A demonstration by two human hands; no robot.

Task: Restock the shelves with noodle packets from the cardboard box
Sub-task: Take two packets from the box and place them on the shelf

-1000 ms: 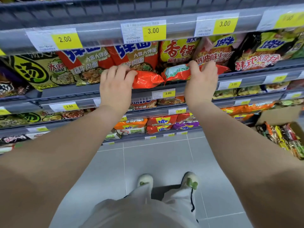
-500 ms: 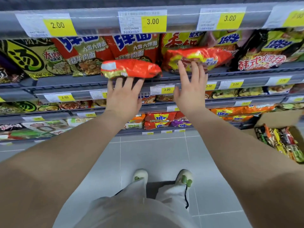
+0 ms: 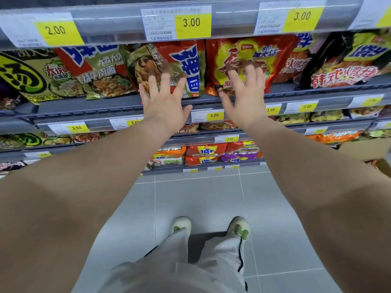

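Both arms reach forward to the upper grey shelf [image 3: 110,103]. My left hand [image 3: 164,98] has its fingers spread straight against an upright red and olive noodle packet [image 3: 186,66]. My right hand [image 3: 245,96] also has straight, spread fingers, pressed on an upright red and yellow noodle packet [image 3: 241,58] beside it. Both packets stand on the shelf among other packets. The fingertips are blurred. A corner of the cardboard box [image 3: 366,149] shows at the right edge.
Several lower shelves [image 3: 211,140] hold more noodle packets behind price tags. The shelf above carries yellow price labels [image 3: 191,23]. Grey floor tiles [image 3: 201,197] lie below, with my two white shoes near the bottom middle.
Both packets lay flat in my hands at the shelf front; now they stand upright in the row. My hands have let go and press on their faces with open fingers.
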